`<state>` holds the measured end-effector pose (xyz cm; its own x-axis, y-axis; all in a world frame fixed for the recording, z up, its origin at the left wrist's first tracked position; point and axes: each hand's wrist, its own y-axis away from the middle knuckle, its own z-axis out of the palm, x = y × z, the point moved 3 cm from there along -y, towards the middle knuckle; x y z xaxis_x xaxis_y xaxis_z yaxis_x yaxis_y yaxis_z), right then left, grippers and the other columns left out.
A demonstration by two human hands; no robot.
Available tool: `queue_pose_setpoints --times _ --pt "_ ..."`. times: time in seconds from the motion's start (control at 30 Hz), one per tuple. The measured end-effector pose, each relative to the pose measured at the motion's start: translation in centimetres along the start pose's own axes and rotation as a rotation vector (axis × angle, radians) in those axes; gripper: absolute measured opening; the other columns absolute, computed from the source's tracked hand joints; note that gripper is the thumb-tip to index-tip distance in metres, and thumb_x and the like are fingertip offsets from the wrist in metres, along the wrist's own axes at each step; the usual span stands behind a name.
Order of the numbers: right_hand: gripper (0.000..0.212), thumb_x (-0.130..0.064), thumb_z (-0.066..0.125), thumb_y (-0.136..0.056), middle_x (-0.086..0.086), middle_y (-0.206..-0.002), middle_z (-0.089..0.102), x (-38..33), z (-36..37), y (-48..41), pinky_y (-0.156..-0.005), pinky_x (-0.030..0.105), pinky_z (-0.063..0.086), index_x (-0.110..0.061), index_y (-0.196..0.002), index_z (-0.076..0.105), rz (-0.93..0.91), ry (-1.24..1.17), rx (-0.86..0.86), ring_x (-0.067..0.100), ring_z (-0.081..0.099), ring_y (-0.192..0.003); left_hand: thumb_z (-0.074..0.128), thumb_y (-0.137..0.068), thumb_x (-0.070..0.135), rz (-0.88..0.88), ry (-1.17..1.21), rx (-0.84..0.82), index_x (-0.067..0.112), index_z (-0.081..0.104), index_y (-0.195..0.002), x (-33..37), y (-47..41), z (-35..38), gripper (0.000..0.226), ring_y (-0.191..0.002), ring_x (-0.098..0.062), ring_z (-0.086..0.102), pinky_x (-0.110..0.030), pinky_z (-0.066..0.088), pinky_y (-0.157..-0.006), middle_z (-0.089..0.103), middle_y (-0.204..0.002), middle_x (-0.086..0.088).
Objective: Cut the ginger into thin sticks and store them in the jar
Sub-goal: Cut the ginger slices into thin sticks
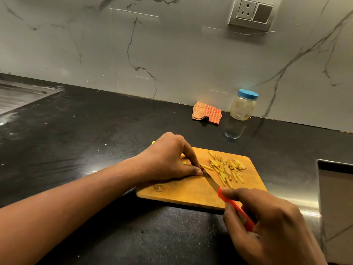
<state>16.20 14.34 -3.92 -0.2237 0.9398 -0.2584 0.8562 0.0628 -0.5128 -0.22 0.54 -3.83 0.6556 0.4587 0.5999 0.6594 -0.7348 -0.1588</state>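
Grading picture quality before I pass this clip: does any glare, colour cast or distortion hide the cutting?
Head view: warm yellow cast; wide-angle bending slants the black stone counter; glare on the shiny metal strip at right, off the wooden cutting board; pale ginger sticks look sharp; the left hand mostly covers the ginger piece and red-handled knife tip.

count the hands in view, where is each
2. The left hand holds down a mostly hidden ginger piece on the cutting board; the right hand grips the knife by its red handle at the board's near edge.
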Motion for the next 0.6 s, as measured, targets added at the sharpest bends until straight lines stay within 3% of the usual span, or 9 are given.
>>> queue_pose_setpoints --times 0.13,0.43,0.6 --pt "0.026 -0.028 0.069 -0.066 -0.01 -0.065 0.066 0.1 0.1 0.0 -0.045 0.01 0.044 -0.022 -0.09 0.076 0.001 0.024 -0.001 0.001 0.053 -0.047 0.078 -0.082 0.036 -0.003 0.001 -0.002 0.03 0.079 -0.092 0.1 0.0 0.0 0.012 -0.101 -0.003 0.064 -0.035 0.052 -0.101 0.073 -0.098 0.016" --pt "0.027 -0.03 0.066 -0.069 -0.008 -0.061 0.062 0.0 0.5 -0.4 -0.039 0.019 0.049 -0.023 -0.093 0.075 0.01 0.077 -0.04 0.008 0.053 -0.044 0.074 -0.086 0.034 0.021 -0.037 -0.031 0.03 0.077 -0.103 0.3 0.1 0.0 0.018 -0.104 -0.002 0.062 -0.033 0.053 -0.099 0.072 -0.107 0.016" --pt "0.027 -0.025 0.082 -0.064 -0.008 -0.06 0.06 -0.7 1.1 -1.0 -0.038 0.011 0.035 -0.024 -0.09 0.075 0.04 0.162 -0.059 0.009 0.051 -0.042 0.074 -0.085 0.036 0.024 -0.052 -0.029 0.031 0.077 -0.103 0.3 0.1 0.0 0.018 -0.104 -0.002 0.062 -0.034 0.053 -0.098 0.072 -0.107 0.017"
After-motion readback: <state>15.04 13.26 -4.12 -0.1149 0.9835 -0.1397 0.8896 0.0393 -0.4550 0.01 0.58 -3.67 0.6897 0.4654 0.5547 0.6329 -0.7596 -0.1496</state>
